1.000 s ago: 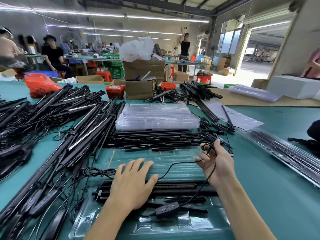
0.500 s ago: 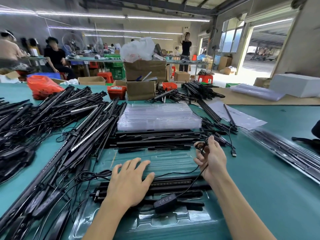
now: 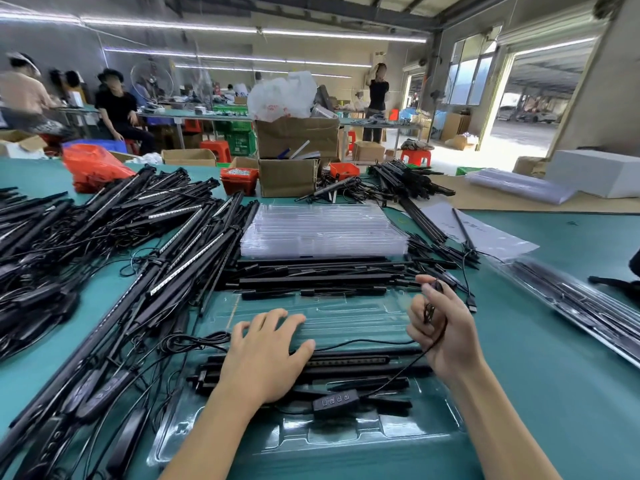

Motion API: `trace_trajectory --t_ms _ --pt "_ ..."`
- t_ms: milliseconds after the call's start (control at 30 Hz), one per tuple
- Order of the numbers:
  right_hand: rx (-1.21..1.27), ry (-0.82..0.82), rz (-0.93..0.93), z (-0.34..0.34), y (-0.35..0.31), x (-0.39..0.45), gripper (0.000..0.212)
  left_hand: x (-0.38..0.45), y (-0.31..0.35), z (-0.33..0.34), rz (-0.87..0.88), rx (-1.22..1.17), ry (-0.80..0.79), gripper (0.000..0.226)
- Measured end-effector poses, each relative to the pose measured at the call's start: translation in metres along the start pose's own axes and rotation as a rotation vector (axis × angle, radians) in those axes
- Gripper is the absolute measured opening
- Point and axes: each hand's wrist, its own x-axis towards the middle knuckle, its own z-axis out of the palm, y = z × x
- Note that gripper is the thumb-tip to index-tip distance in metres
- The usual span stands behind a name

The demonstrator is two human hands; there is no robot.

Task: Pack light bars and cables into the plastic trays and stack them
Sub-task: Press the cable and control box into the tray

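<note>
While pinching the coiled cable (image 3: 429,311) in the right hand (image 3: 446,337), fingers curled round the loops, with slack trailing toward seven o'clock to the inline controller (image 3: 336,402). Left hand (image 3: 266,358) flat, fingers straight, pressing the light bars (image 3: 363,363) lying nine-to-three in the clear plastic tray (image 3: 311,441). Right hand nearer the free pocket, probably at twelve o'clock of the bars. Beyond: loose light bars (image 3: 311,278), stacked empty trays (image 3: 322,230), green table (image 3: 554,375), busy workshop.
</note>
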Motion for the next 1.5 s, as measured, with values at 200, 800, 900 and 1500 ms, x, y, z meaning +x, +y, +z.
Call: trace_trajectory --t_ms 200,800,900,1500 --pt "0.077 0.064 0.005 -0.002 -0.003 -0.003 0.023 -0.003 0.001 -0.001 0.006 0.008 0.013 0.057" --pt "0.295 -0.053 0.176 0.004 -0.008 -0.016 0.035 -0.022 0.013 -0.015 0.448 -0.293 -0.062 0.073" --pt "0.29 -0.067 0.175 0.002 -0.006 -0.014 0.036 -0.022 0.013 -0.016 0.438 -0.214 -0.126 0.081" --pt "0.111 -0.13 0.212 0.006 0.001 -0.012 0.036 -0.02 0.013 -0.011 0.478 -0.102 -0.216 0.081"
